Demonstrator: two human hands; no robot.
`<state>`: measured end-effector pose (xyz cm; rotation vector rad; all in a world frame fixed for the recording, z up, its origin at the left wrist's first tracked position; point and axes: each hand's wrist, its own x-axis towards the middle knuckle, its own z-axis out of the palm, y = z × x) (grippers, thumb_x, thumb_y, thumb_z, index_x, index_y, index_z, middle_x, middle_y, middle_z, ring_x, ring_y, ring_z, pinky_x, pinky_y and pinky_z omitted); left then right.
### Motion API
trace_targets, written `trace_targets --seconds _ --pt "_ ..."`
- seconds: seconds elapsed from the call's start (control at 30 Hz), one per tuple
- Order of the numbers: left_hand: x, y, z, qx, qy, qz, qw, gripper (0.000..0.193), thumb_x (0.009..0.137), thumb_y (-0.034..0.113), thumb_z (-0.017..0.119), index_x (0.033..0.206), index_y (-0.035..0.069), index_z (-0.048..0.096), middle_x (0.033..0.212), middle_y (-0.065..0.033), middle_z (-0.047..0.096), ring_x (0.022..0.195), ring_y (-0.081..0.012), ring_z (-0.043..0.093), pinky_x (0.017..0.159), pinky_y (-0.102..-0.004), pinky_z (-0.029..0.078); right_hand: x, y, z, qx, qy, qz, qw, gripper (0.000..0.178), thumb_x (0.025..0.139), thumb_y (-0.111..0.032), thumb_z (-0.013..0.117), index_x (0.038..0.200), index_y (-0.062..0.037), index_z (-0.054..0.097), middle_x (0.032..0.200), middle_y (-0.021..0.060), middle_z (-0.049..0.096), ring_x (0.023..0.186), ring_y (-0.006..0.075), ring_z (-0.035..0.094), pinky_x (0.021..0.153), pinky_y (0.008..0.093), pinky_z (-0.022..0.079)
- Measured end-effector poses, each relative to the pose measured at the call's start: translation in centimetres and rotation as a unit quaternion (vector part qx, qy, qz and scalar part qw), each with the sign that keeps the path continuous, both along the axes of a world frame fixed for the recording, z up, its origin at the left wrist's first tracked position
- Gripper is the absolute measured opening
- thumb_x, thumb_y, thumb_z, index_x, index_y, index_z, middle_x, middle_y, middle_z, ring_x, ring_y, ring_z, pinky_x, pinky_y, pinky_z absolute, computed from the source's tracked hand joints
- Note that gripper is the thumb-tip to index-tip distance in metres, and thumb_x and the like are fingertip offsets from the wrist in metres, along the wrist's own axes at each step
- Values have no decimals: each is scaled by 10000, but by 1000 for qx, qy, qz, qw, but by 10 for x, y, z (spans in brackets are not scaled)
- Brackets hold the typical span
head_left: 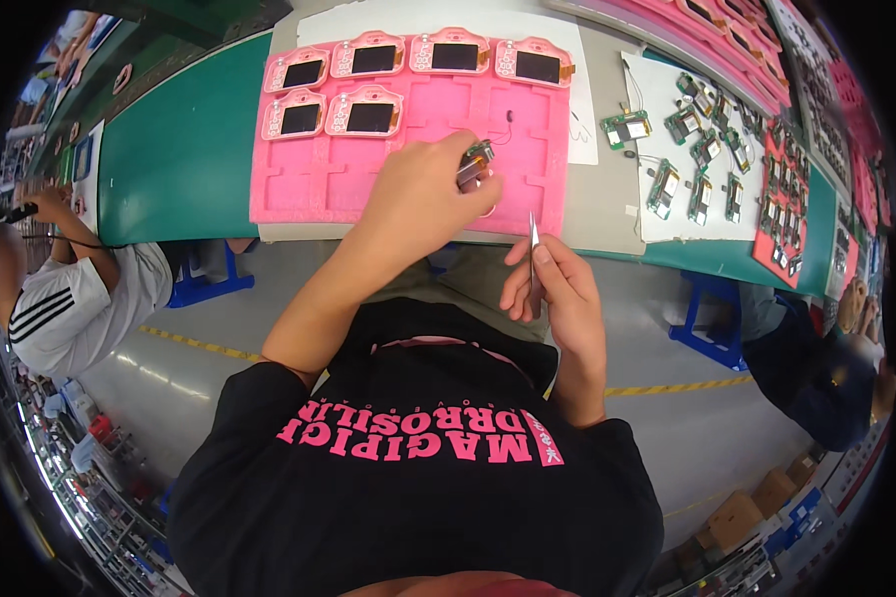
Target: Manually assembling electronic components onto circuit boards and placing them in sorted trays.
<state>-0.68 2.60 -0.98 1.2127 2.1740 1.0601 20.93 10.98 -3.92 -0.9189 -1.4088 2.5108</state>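
Note:
My left hand (pixel 418 199) is closed on a small green circuit board (pixel 478 157), held over a pink foam tray (pixel 294 189). A thin wire runs from the board to a small dark part (pixel 510 116). Something pale and rounded also shows under my fingers, mostly covered. In my right hand (pixel 565 289) is a pair of metal tweezers (pixel 535 239), gripped between thumb and fingers, tips pointing up at the tray's near edge. Several pink handheld-device housings with black screens (pixel 372 117) sit in the tray's far and left pockets.
To the right, several loose circuit boards (pixel 662 189) lie on a white sheet, beside a red tray of boards (pixel 784 214). Pink trays (pixel 707 40) are stacked at the far right. Green mat (pixel 184 149) covers the left bench. People (pixel 90 289) sit on both sides.

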Motion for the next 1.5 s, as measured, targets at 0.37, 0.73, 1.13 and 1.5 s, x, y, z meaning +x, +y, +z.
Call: trace_targets --seconds 0.37,0.73,1.13,1.5 --pt "-5 -9 -6 -35 -115 -22 993 183 993 102 698 1152 17 666 810 -70 744 687 -165 671 635 -296 505 -27 -9 -4 -92 59 36 993 295 1194 -247 384 1110 -35 573 681 164 707 462 188 561 479 252 437" --pt "-5 -13 -9 -31 -139 -15 990 161 1011 77 696 1155 15 661 857 -81 722 715 -151 669 652 -275 502 -35 -18 -7 -134 40 50 989 301 1193 -264 391 1087 -40 562 635 154 682 436 190 531 456 266 415" --pt "-6 -15 -10 -16 -157 -11 987 156 1019 54 664 1171 23 653 837 -67 707 688 -131 632 634 -254 478 -43 -27 -13 -123 56 -3 991 263 1172 -236 448 1023 -60 574 577 70 613 400 116 440 422 233 332" --pt "-10 -40 -17 20 -288 64 955 186 1040 130 656 1205 44 657 818 -31 695 668 -109 593 614 -268 459 -44 -32 -20 -73 77 -33 994 305 1169 -224 459 981 -36 608 555 41 546 382 68 309 381 212 237"
